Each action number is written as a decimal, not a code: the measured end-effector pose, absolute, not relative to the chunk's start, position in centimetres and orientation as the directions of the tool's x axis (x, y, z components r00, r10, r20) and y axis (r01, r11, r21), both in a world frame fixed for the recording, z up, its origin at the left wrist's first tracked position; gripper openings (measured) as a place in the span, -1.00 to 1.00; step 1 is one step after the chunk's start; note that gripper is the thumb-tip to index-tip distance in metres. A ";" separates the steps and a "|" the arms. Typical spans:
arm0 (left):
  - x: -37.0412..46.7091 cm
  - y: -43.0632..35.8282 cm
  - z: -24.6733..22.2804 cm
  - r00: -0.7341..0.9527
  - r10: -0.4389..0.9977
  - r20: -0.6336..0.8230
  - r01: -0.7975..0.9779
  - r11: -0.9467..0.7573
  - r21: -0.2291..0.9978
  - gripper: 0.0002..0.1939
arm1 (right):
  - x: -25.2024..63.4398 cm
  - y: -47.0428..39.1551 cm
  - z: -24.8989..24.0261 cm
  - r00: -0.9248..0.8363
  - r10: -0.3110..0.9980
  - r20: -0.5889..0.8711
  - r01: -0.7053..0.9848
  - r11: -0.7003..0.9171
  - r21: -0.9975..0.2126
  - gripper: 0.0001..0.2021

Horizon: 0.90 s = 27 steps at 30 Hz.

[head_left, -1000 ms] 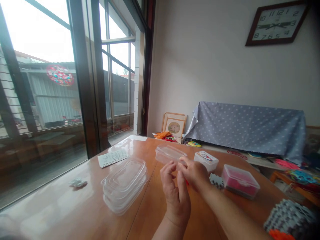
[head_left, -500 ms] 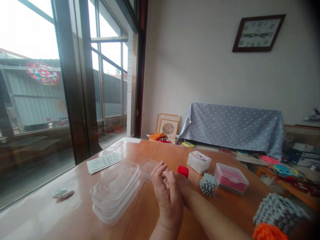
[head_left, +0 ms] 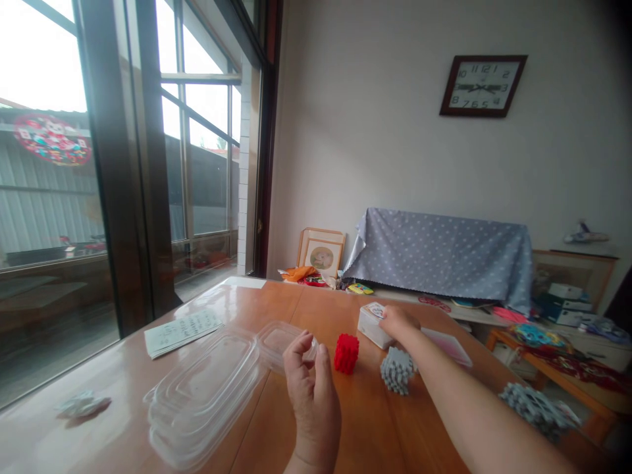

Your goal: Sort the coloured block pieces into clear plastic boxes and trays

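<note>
A single head-worn camera looks forward and a little down over the table [head_left: 365, 428]. The left hand [head_left: 313, 395] and right hand [head_left: 401, 324] reach in from below, close to it. The wall [head_left: 375, 145] and clock [head_left: 484, 86] stand well beyond; the window [head_left: 44, 217] takes up the left side.

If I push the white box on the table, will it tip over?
Probably not: the white box looks squat and sits flat. It might slide, since the table looks shiny and smooth. Its straight sides suggest it's fairly stiff, so it likely won't squash.
</note>
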State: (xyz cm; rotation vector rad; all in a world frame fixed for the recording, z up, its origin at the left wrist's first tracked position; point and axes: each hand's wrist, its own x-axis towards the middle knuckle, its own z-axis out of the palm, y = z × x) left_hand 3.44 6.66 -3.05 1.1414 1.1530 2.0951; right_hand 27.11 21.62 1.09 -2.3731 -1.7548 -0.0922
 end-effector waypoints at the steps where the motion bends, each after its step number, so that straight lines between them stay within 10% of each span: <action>1: 3.5 6.7 -3.1 -0.526 0.742 0.415 -0.038 -0.508 0.861 -0.62 | 27.5 21.9 0.8 0.297 0.942 0.155 0.954 -0.285 -0.097 -0.73; 11: 3.3 6.9 -2.6 -0.534 0.762 0.366 -0.028 -0.448 0.893 -0.55 | 26.7 25.3 -0.9 0.122 0.979 0.164 0.988 -0.135 0.070 -0.26; 21: 3.6 7.1 -2.9 -0.491 0.805 0.332 -0.058 -0.410 0.910 -0.53 | 27.0 25.9 -1.0 0.140 0.979 0.147 0.984 -0.154 0.087 -0.75; 27: 3.8 7.8 -4.1 -0.481 0.811 0.333 -0.056 -0.408 0.911 -0.55 | 27.8 25.2 0.6 0.237 0.936 0.261 0.971 -0.232 -0.047 -0.72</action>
